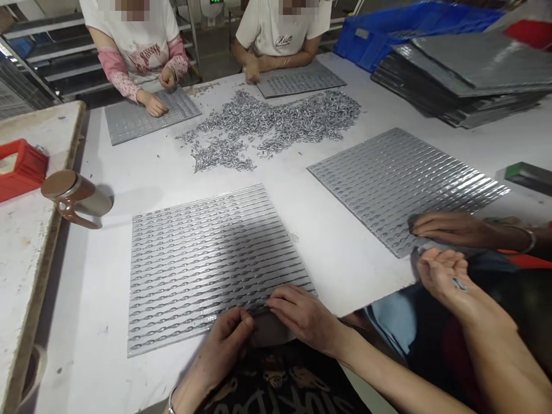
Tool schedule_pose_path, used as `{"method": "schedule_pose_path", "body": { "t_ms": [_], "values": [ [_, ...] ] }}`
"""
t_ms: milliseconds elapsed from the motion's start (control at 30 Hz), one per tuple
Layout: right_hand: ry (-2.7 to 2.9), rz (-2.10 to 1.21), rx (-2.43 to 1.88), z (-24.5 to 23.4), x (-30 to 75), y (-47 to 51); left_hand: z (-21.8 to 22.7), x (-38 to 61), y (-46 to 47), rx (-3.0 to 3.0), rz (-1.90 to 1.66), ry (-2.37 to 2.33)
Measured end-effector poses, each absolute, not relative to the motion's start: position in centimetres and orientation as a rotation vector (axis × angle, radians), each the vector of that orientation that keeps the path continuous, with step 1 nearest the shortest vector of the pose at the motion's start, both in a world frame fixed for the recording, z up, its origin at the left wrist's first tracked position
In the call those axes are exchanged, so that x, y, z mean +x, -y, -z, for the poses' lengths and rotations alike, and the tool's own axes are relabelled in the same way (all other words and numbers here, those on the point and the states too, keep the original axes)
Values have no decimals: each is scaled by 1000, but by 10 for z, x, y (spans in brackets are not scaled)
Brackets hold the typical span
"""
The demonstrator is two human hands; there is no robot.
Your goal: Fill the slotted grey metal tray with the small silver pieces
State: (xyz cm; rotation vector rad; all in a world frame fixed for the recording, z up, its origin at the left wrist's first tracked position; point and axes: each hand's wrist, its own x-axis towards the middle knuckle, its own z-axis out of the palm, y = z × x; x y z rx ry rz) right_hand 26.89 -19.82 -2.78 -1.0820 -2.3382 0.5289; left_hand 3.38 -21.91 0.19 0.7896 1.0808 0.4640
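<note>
A grey grooved board point(194, 259) lies on the table in front of me. Small metal pieces sit in rows along its grooves, denser on the left side. My left hand point(222, 348) is curled at the board's near edge, thumb pressed against the fingers; what it holds is hidden. To its right, my right hand point(304, 319) rests over the near right part of the board with fingers bent together, fingertips down at a groove. Whatever lies under those fingertips cannot be made out. Past the board's far edge is a pile of small silvery metal pieces point(267, 121).
A co-worker's hands point(452, 230) are at a second grooved board point(401, 184) on the right. Two people across the table work at boards point(150, 115). A brown-lidded mug point(81, 195) stands left, near a red bin point(21, 167). Stacked boards point(466, 75) and a blue crate point(366, 40) are back right.
</note>
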Motion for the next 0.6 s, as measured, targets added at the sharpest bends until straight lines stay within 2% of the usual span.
{"method": "schedule_pose_path", "body": {
  "t_ms": [200, 333, 467, 600],
  "values": [
    [2173, -621, -1216, 8, 276, 204, -3, 41, 217, 450, -621, -1089],
    [2217, -695, -1112, -19, 257, 198, -4, 54, 203, 163, -808, -882],
    [2429, -583, -1037, -34, 227, 185, -10, 66, 183, 71, -812, -696],
    [2473, -454, -996, -41, 215, 164, -21, 69, 163, 78, -809, -722]
  ]
}}
